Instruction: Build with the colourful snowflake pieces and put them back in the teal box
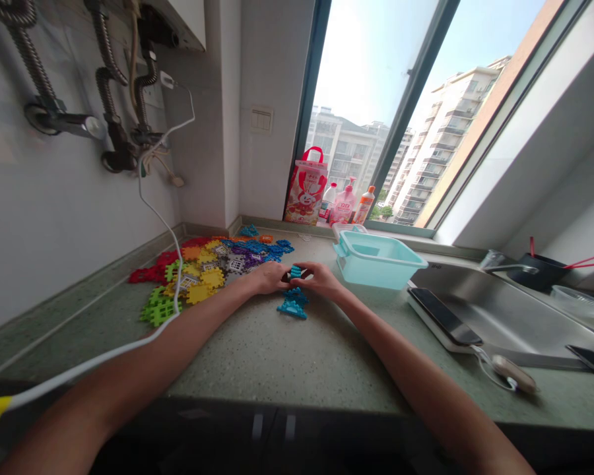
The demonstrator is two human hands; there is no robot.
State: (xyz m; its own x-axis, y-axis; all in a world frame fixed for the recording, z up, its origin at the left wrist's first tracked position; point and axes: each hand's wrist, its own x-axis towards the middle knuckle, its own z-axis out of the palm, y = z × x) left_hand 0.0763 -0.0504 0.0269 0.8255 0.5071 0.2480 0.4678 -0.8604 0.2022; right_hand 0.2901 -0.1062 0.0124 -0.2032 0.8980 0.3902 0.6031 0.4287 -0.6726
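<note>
My left hand (pixel 270 277) and my right hand (pixel 320 280) meet over the middle of the counter. Their fingers are closed from both sides on small teal interlocking blocks (pixel 296 271), which look stacked. Just below the hands, blue and teal interlocking pieces (pixel 293 308) lie on the counter. To the left of my left hand spreads a pile of flat notched pieces: yellow ones (pixel 205 285), green ones (pixel 159 307), red ones (pixel 154 265), and blue ones (pixel 277 249). Some grey pieces with window shapes (pixel 236 265) are among them. My fingers partly hide the held blocks.
A light teal plastic tub (pixel 376 267) stands right of my hands. Beyond it is a steel sink (pixel 499 303), with a phone (pixel 443 313) at its near-left edge. A white cable (pixel 148 336) crosses the left side. Bottles (pixel 344 204) and a red-handled bag (pixel 307 191) stand by the window.
</note>
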